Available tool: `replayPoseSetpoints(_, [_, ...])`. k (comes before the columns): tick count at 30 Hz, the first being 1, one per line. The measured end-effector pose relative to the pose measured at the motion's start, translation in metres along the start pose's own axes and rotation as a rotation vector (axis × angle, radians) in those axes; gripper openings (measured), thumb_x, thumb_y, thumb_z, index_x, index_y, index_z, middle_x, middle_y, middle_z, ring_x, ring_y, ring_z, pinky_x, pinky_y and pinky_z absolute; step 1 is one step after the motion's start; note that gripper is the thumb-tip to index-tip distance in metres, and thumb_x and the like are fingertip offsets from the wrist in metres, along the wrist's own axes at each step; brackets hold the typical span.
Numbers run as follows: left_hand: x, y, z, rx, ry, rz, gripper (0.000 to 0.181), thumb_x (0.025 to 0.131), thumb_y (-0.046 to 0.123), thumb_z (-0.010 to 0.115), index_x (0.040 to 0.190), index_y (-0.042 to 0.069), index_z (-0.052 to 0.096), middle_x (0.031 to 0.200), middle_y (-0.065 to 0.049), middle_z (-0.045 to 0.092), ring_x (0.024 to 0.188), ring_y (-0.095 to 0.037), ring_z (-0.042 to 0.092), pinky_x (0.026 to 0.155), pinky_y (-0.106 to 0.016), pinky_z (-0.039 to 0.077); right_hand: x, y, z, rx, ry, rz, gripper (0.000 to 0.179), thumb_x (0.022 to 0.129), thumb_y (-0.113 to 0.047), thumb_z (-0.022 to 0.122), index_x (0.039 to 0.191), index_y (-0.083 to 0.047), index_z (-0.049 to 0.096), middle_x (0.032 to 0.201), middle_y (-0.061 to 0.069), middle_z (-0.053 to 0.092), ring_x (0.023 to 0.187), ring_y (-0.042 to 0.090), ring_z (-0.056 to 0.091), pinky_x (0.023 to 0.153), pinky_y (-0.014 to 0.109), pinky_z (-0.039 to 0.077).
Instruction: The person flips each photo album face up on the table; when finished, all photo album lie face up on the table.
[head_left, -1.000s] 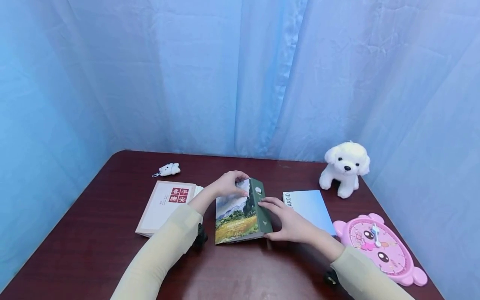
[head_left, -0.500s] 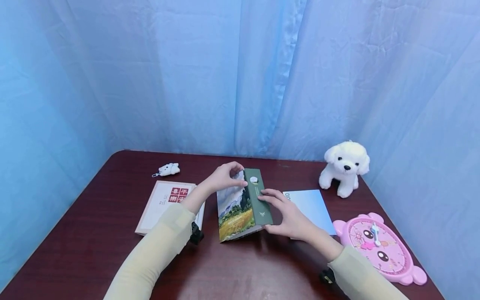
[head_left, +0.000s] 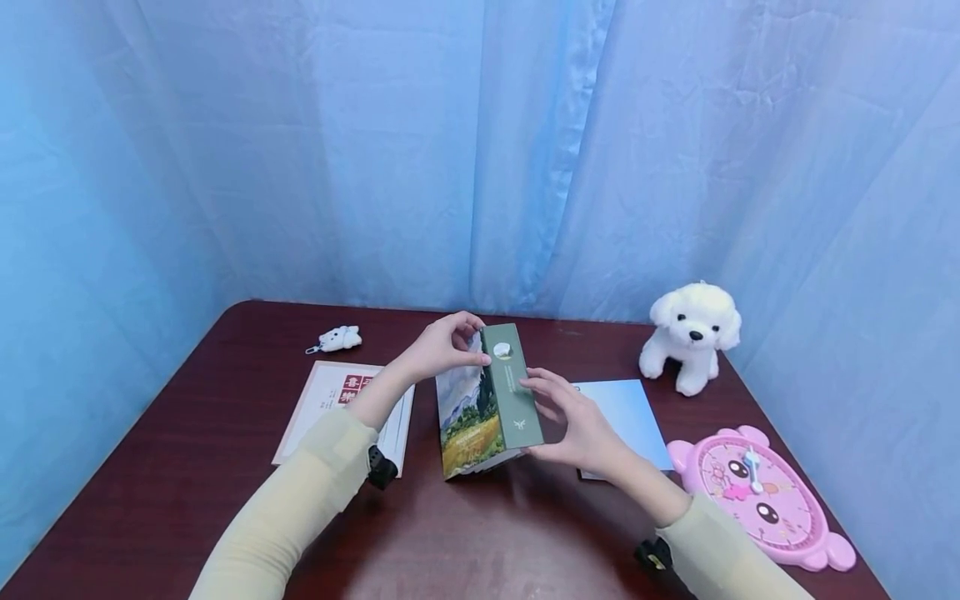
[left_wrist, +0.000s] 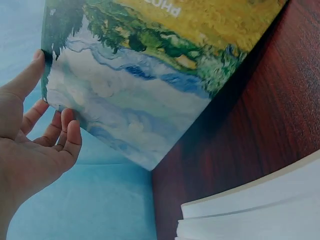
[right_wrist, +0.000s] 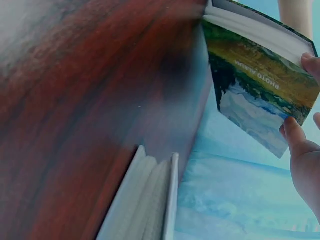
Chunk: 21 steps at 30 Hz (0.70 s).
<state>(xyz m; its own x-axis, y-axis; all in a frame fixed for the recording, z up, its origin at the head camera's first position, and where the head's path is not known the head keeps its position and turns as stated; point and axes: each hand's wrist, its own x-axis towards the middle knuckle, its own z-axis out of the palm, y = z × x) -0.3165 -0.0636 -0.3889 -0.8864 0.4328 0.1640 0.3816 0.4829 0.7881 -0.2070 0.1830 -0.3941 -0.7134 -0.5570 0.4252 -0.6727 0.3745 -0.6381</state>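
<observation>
A photo album [head_left: 472,417] with a painted landscape cover and a green spine stands tilted up in the middle of the table, spine uppermost. My left hand [head_left: 446,346] grips the far end of its spine, thumb on the near side and fingers behind the far edge. Along the spine's right side, my right hand [head_left: 577,425] holds the album, its thumb at the near corner. In the left wrist view, the painted cover [left_wrist: 135,85] fills the top beside my left hand [left_wrist: 35,140]. The right wrist view shows page edges [right_wrist: 260,37] and my right hand [right_wrist: 306,160] on the covers.
A white book with red squares [head_left: 352,392] lies left, partly under my left forearm. A blue-white album [head_left: 622,417] lies right, behind my right hand. Farther out are a small plush keychain [head_left: 340,337], a white plush dog [head_left: 693,333] and a pink toy clock [head_left: 761,496].
The painted album has been raised and turned so its green spine faces up more. My left hand has moved back and left with it; my right hand keeps its hold.
</observation>
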Motion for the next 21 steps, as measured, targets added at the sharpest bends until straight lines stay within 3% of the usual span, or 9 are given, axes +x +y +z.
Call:
replayPoseSetpoints(7, [-0.005,0.007,-0.009,-0.034,-0.012,0.0,0.051,0.08,0.028,0.077,0.123,0.013,0.055,0.121,-0.015,0.056,0.096,-0.02,0.06,0.078,-0.033,0.053,0.005,-0.016,-0.005,-0.009,0.019,-0.083,0.077,0.062,0.005,0.084,0.127,0.013,0.045,0.129,0.029,0.046,0.112,0.038,0.055,0.087,0.047,0.049])
replayPoseSetpoints(13, [-0.007,0.011,-0.014,-0.106,-0.025,-0.006,0.051,0.08,0.024,0.077,0.123,0.011,0.055,0.12,-0.012,0.057,0.097,-0.021,0.063,0.076,-0.031,0.054,0.006,-0.02,-0.006,-0.078,0.036,-0.077,0.083,0.063,-0.004,0.087,0.132,0.009,0.042,0.133,0.024,0.048,0.114,0.034,0.054,0.086,0.048,0.05])
replayPoseSetpoints(21, [-0.01,0.016,-0.021,-0.26,-0.027,0.024,0.045,0.08,0.012,0.076,0.119,0.007,0.055,0.114,-0.012,0.058,0.102,-0.026,0.064,0.079,-0.034,0.055,0.011,-0.008,0.002,0.082,0.006,-0.071,0.095,0.061,-0.013,0.09,0.14,-0.002,0.038,0.145,0.014,0.04,0.125,0.029,0.047,0.087,0.049,0.051])
